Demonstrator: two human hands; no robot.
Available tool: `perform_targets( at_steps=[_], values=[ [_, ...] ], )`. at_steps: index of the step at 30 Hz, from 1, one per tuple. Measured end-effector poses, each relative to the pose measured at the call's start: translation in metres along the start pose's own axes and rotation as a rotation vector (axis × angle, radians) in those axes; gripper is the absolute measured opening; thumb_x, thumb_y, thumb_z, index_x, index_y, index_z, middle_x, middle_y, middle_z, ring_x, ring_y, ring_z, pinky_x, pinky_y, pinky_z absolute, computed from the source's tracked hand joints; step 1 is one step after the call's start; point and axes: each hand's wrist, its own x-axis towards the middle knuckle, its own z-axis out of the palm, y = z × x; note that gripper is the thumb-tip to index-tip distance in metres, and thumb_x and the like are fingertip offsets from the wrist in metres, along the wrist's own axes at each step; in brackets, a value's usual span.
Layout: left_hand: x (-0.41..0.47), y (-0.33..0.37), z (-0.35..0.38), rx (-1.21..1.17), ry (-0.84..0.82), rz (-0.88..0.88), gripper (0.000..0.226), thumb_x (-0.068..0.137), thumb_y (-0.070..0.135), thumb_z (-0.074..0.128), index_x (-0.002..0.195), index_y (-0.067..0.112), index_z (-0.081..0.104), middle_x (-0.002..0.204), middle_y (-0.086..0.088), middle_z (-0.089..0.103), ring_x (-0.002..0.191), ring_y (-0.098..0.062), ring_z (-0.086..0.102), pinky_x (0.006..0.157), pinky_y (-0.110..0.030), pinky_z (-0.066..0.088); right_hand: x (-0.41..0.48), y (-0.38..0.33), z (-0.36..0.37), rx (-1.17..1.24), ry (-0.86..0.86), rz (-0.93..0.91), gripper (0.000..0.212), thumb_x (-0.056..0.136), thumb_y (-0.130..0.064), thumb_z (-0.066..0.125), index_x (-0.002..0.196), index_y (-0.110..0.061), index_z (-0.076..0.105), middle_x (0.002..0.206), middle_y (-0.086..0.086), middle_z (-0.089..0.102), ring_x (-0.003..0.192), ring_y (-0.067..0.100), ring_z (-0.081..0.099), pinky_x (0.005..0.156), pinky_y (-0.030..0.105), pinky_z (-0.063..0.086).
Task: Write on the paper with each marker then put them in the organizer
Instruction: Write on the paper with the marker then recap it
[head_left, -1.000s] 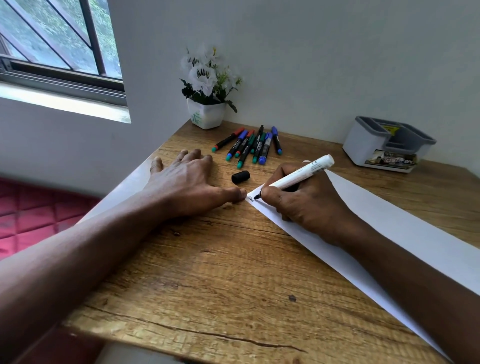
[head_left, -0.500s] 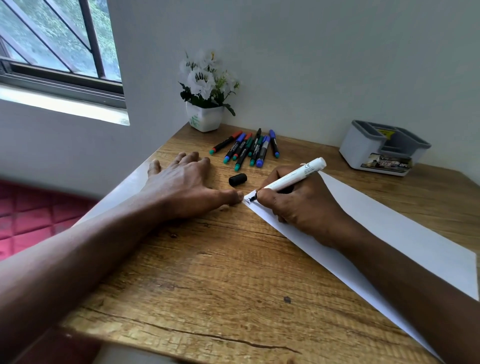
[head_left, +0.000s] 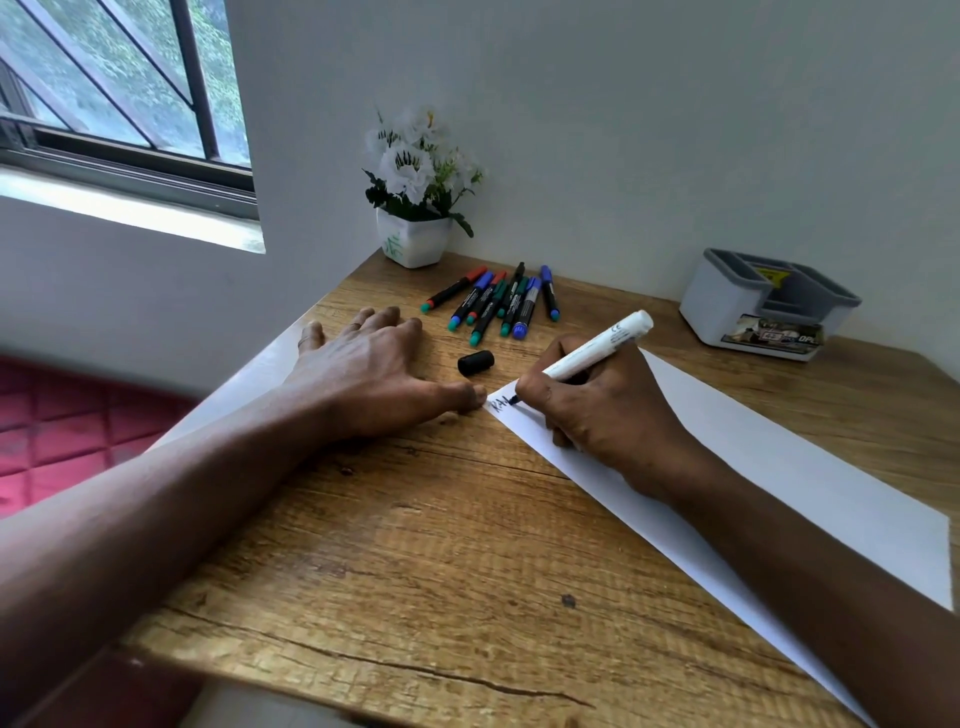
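On the table (head_left: 415, 545) lie eight markers (head_left: 488, 306), one cap (head_left: 475, 362).

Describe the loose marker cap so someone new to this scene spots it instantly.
On the brown wooden desk, look between the cluster of coloured markers and the near corner of the white sheet of paper. The short black plastic cap lies there on its side, just beyond the thumb of the left hand. Unlike the long markers, it is a stubby, all-black cylinder lying alone.
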Motion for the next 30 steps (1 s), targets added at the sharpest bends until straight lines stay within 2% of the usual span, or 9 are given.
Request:
perform_targets(
  at_steps=[5, 10, 18, 30],
  values=[
    [-0.0008, 0.0002, -0.0004, -0.006, 0.001, -0.003, 0.111, 0.072, 0.092, 0.046, 0.161, 0.029, 0.022, 0.172, 0.001, 0.010, 0.157, -0.019, 0.009, 0.123, -0.060, 0.002, 0.0006, 0.0011, 0.0005, 0.014, 0.001, 0.023, 0.012, 0.085, -0.018, 0.077, 0.080, -0.011, 0.070, 0.053, -0.004, 0.063, 0.046, 0.007, 0.060, 0.050, 0.018, 0.048],
    [-0.0006, 0.0002, -0.0002, -0.004, 0.011, 0.000, 0.111, 0.072, 0.092, 0.047, 0.160, 0.029, 0.024, 0.171, 0.001, 0.011, 0.157, -0.018, 0.010, 0.123, -0.060, 0.003, 0.0014, 0.0049, 0.0013, 0.030, 0.121, 0.037, 0.013, 0.083, -0.021, 0.079, 0.082, -0.009, 0.073, 0.054, -0.004, 0.066, 0.046, 0.007, 0.061, 0.053, 0.020, 0.049],
    [0.0003, -0.0009, 0.0012, 0.002, 0.010, -0.006, 0.113, 0.071, 0.093, 0.046, 0.161, 0.029, 0.022, 0.172, 0.001, 0.011, 0.157, -0.019, 0.010, 0.123, -0.061, 0.003, 0.0013, 0.0026, -0.0001, -0.022, 0.018, 0.020, 0.013, 0.085, -0.020, 0.078, 0.077, -0.013, 0.069, 0.052, -0.006, 0.063, 0.046, 0.007, 0.060, 0.050, 0.019, 0.046],
    [0.0004, -0.0005, 0.0001, -0.004, 0.012, -0.006, 0.113, 0.071, 0.093, 0.047, 0.161, 0.030, 0.020, 0.172, 0.002, 0.010, 0.157, -0.019, 0.009, 0.123, -0.060, 0.002, 0.0034, 0.0058, -0.0015, 0.001, 0.049, 0.049, 0.013, 0.086, -0.022, 0.078, 0.082, -0.012, 0.070, 0.054, -0.004, 0.066, 0.046, 0.008, 0.062, 0.049, 0.019, 0.048]
  ],
)
